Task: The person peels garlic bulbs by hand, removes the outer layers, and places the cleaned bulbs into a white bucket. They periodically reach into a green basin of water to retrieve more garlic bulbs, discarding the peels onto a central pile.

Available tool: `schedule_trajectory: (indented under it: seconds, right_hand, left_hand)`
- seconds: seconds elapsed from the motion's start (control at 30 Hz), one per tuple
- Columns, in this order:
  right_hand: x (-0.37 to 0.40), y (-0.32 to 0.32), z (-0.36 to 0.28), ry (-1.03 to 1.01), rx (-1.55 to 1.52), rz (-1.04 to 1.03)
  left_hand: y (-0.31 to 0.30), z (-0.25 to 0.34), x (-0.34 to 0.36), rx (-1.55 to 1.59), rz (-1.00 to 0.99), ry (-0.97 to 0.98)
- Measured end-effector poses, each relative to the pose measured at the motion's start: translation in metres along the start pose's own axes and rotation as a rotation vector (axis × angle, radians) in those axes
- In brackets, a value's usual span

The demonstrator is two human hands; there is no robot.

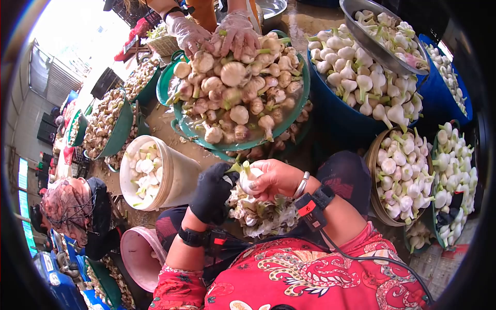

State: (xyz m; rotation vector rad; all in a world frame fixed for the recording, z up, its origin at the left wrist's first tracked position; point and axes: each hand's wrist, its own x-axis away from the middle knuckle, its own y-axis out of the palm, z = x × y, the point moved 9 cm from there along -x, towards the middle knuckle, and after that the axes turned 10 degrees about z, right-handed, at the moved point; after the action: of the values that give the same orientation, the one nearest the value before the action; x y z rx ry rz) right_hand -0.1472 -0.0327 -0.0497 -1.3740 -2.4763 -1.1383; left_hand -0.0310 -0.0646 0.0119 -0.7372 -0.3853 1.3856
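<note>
Between my two hands, low in front of my chest, is a white garlic bulb [249, 179] with a short green stem. My right hand [276, 179], bare with a metal bracelet at the wrist, has its fingers round the bulb. On its other side, my left hand [211, 194] in a black glove is closed near the stem; what its fingers grip is too small to make out. Garlic peelings [266, 214] lie in a heap just below the hands. Beyond them, a green basin [178, 121] is heaped with unpeeled garlic bulbs [233, 74].
A co-worker's gloved hands [235, 35] rest on the basin's garlic. White bucket [178, 173] with peeled garlic and pink bucket [139, 253] stand left. Blue tub [330, 106], metal bowl [382, 57] and brown bucket [372, 170] of garlic are right. Another person's head covering [64, 209] shows left.
</note>
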Motion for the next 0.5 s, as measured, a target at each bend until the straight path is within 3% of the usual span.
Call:
schedule_trajectory:
  seconds: [0.07,0.1,0.2,0.27,0.37,0.4,0.5]
  right_hand:
    - [0.006,0.011,-0.002,-0.003,-0.012,-0.067]
    - [0.009,0.019,-0.005,-0.011,-0.027,-0.135]
    - [0.006,0.018,-0.007,-0.076,-0.071,-0.099]
    - [0.003,0.008,-0.012,-0.154,-0.098,0.000]
    - [-0.015,-0.028,-0.004,-0.257,0.072,0.292]
    - [-0.020,-0.027,0.002,-0.247,0.070,0.291]
    - [-0.009,-0.013,-0.027,-0.750,0.736,0.508]
  left_hand:
    - [-0.008,0.015,-0.004,-0.114,0.119,0.234]
    - [-0.007,0.016,-0.005,-0.112,0.121,0.237]
    - [-0.002,0.002,-0.006,-0.109,0.110,0.114]
    - [0.013,-0.050,-0.001,0.624,0.045,-0.433]
    - [0.012,-0.028,0.011,0.763,-0.003,-0.490]
    - [0.018,-0.020,0.016,0.745,-0.090,-0.479]
    - [0.021,0.006,0.016,0.712,-0.072,-0.390]
